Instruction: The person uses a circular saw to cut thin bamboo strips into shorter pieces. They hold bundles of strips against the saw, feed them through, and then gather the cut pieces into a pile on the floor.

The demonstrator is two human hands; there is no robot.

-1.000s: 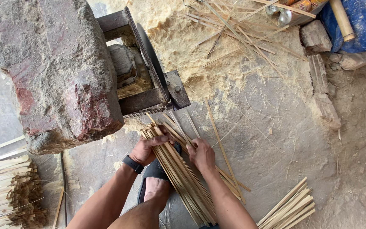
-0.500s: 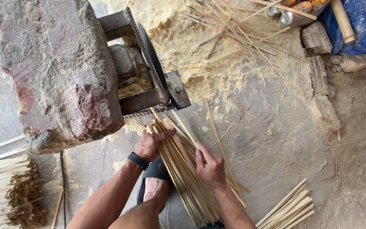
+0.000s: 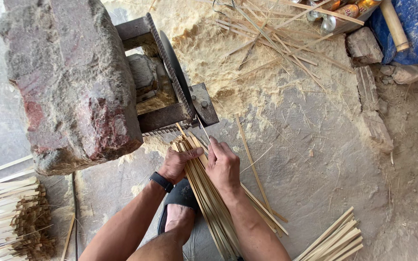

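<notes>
While both press on the long bundle of pale bamboo strips (image 3: 209, 193), left hand (image 3: 179, 162) and right hand (image 3: 222, 164) grasp it just below the rusty metal cutter (image 3: 180, 92).

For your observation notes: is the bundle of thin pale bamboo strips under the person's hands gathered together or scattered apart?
Gathered: the bundle of thin pale bamboo strips lies packed side by side, pressed between the left hand and right hand.

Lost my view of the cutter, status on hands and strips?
Left hand and right hand both clamped on bamboo strip bundle. Bundle tips at the toothed wheel. Loose strips lie beside.
</notes>
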